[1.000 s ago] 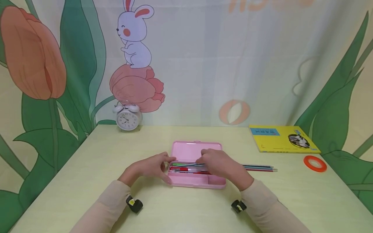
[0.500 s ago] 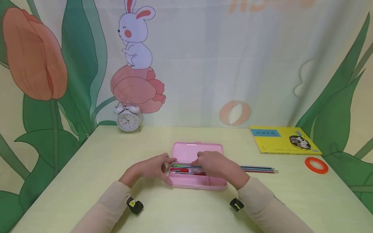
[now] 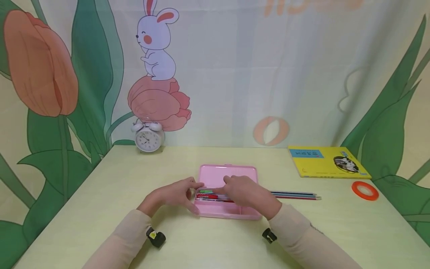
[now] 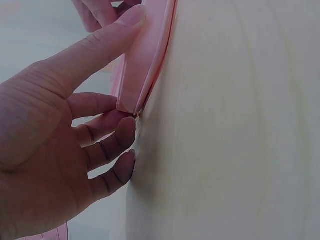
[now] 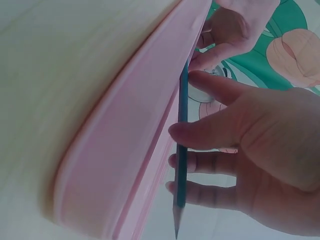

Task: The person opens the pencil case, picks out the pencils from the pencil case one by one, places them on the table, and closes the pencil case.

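Behind everything, at 12 o'clock, hangs a printed cloth (image 3: 215, 82) with tulips and a white rabbit on it. Below it spreads the pale tabletop (image 3: 100, 194) I work at. Taking the pink pencil case as the middle of my dial, the yellow book (image 3: 329, 162) lies flat between 2 and 3 o'clock, near the far edge. The pink pencil case (image 3: 216, 210) itself sits in front of me, its lid (image 3: 215, 175) folded back toward 12. My left hand (image 3: 176, 192) is at the case's 9 o'clock end, half spread: I grip the corner, thumb against the front wall and fingers bent at the end. My right hand (image 3: 243, 192) is over the case, toward 3 o'clock, nearly closed, with thumb and fingers pinching a pencil. The white alarm clock (image 3: 147, 140) stands upright at 10 o'clock. Loose pencils (image 3: 295, 195) lie together at 3 o'clock, tips pointing away from the case. Farther out at 3 is the orange ring (image 3: 365, 198). A red pen (image 3: 209, 196) lies in the case's back compartment. Slimmest is the dark green pencil (image 5: 183, 107) I'm pinching, its sharpened tip poking past my lower fingers in the right wrist view.
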Demonstrator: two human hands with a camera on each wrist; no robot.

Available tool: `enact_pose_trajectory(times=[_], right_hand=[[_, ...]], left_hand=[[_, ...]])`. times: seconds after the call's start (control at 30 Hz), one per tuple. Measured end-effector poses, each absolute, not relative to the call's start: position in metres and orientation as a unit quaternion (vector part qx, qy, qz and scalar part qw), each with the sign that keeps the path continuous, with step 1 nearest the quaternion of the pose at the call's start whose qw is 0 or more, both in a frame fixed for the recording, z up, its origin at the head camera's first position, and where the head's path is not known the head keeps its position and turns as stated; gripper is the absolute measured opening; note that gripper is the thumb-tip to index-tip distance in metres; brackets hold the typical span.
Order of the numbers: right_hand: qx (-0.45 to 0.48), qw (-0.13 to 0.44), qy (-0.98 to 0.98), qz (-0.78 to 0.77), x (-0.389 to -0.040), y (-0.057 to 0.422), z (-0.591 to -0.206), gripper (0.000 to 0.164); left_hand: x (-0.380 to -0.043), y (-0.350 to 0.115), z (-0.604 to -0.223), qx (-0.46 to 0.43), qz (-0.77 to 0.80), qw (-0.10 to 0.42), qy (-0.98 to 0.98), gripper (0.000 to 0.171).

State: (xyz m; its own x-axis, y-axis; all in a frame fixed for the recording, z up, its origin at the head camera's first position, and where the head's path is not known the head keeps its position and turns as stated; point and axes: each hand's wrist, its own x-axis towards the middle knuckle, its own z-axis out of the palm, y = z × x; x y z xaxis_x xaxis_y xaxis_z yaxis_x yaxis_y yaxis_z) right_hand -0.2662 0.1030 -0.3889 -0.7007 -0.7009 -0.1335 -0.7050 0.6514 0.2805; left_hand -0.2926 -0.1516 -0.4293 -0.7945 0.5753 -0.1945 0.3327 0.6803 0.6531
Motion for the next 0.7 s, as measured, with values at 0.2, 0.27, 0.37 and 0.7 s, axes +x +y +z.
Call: enact_pose_trajectory(times=[0.2, 0.27, 0.37, 0.7], right_hand=[[-0.392, 0.003, 0.906, 0.16, -0.266, 0.103, -0.39, 0.06], [-0.391, 0.004, 0.907, 0.156, -0.265, 0.105, -0.388, 0.061], [-0.389, 0.008, 0.909, 0.149, -0.266, 0.11, -0.386, 0.062], [-0.397, -0.004, 0.908, 0.132, -0.263, 0.126, -0.384, 0.062]], left_hand=[[-0.292, -0.152, -0.428, 0.249, 0.308, 0.197, 0.897, 0.096], [-0.292, -0.151, -0.428, 0.248, 0.308, 0.197, 0.897, 0.095], [-0.293, -0.151, -0.428, 0.247, 0.307, 0.197, 0.898, 0.095], [-0.293, -0.152, -0.43, 0.254, 0.314, 0.2, 0.893, 0.093]])
